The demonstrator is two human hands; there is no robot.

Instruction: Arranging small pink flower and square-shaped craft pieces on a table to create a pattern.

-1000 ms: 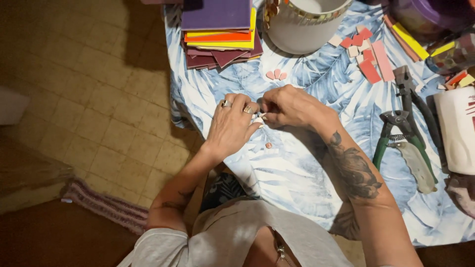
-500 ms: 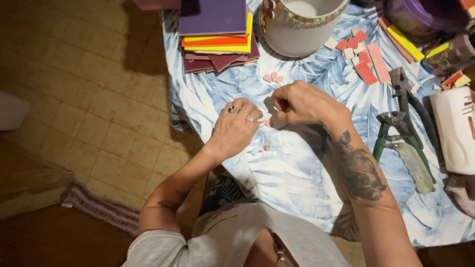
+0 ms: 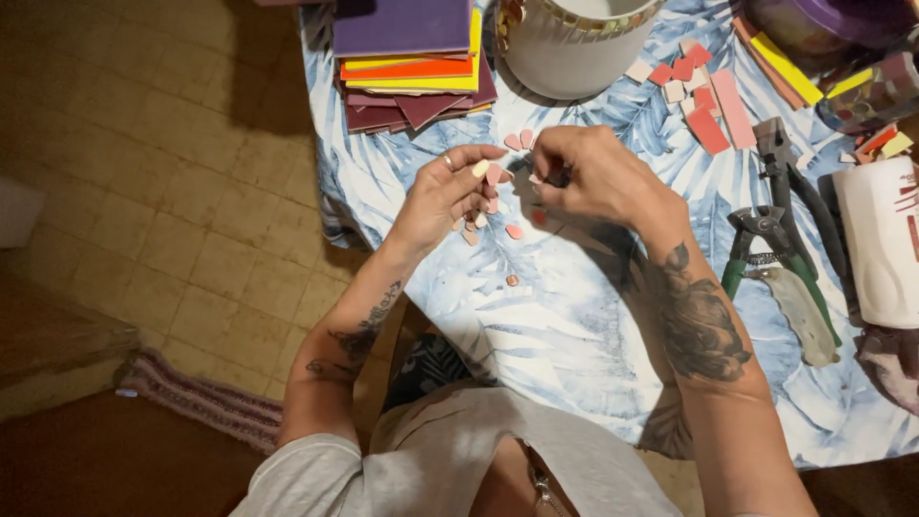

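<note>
Left hand (image 3: 440, 196) pinches a pink chip (image 3: 494, 174) between fingertips; right hand (image 3: 589, 172) curls shut, contents hidden. Chip seems light, stiff, brittle, probably sharp-edged: grip flat faces.

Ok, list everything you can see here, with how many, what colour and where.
tablecloth: one, blue and white leaf print, covering the table
stack of tiles: one, purple on top, orange, yellow and maroon below, far left of the table
pot: one, white with a mosaic rim, far middle
cut tile pieces: several, pink and red, right of the pot
nippers: one pair, green handles, right
small pink pieces: a few, under the hands
left hand: holds small pink pieces
right hand: fingers pinched, contents hidden
</note>
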